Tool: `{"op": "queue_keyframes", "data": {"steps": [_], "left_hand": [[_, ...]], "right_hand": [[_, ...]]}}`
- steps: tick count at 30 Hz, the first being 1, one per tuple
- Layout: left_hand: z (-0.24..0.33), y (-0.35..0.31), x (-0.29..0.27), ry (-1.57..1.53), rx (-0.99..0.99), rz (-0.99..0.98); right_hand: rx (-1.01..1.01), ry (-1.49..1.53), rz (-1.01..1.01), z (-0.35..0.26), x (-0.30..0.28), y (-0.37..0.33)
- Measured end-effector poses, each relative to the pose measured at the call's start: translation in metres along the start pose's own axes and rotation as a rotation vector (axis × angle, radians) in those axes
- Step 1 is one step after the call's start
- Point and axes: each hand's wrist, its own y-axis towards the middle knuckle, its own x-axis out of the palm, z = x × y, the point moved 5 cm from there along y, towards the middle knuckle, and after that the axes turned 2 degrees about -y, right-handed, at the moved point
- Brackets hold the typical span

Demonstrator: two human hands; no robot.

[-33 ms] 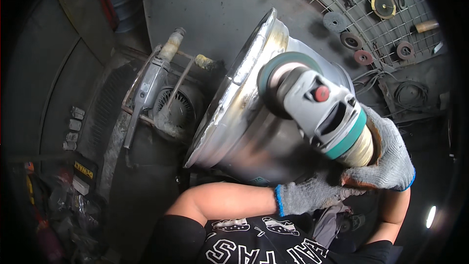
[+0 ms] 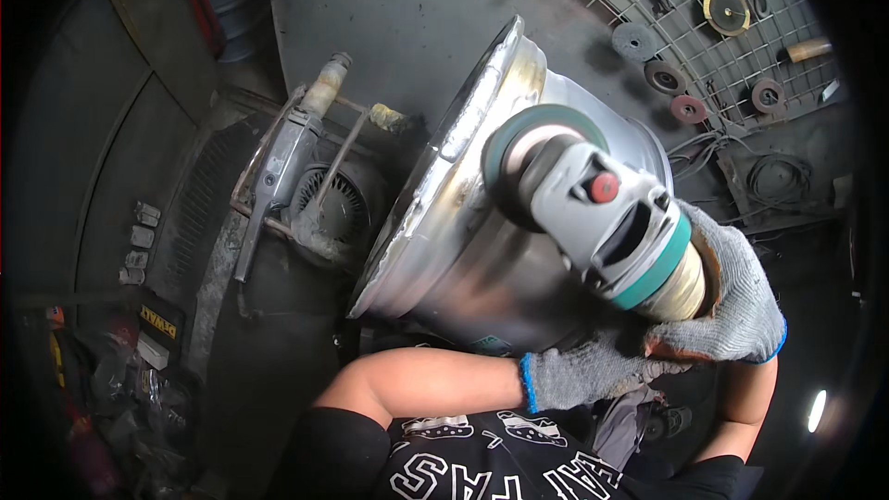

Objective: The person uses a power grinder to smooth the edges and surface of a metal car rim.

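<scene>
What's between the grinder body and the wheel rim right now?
In the head view, only the grinder's green-edged disc lies there, against the metal wheel rim.

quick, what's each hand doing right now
left hand: closed under the angle grinder, supporting its rear
right hand: closed around the grinder's body

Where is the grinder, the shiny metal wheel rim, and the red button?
grinder (image 2: 616, 231), head view, on its grey housing.
shiny metal wheel rim (image 2: 463, 259), head view, on the bare barrel.
red button (image 2: 604, 188), head view, on the button's centre, on top of the grinder head.
</scene>
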Motion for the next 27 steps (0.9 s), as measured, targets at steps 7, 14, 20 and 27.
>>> {"op": "queue_keyframes", "data": {"steps": [7,14,20,27], "left_hand": [[0.037,0.014,-0.002,0.409,-0.185,-0.002],[0.026,0.004,0.005,0.912,0.199,0.131],[0.021,0.006,0.005,0.916,0.264,0.161],[0.028,0.012,-0.015,0.550,0.054,0.156]], "right_hand": [[0.056,-0.021,0.026,0.008,-0.009,-0.002],[-0.061,-0.243,-0.096,-0.006,-0.012,0.000],[-0.120,-0.242,-0.022,-0.004,-0.015,-0.003],[-0.135,-0.160,-0.006,-0.006,-0.012,0.015]]}}
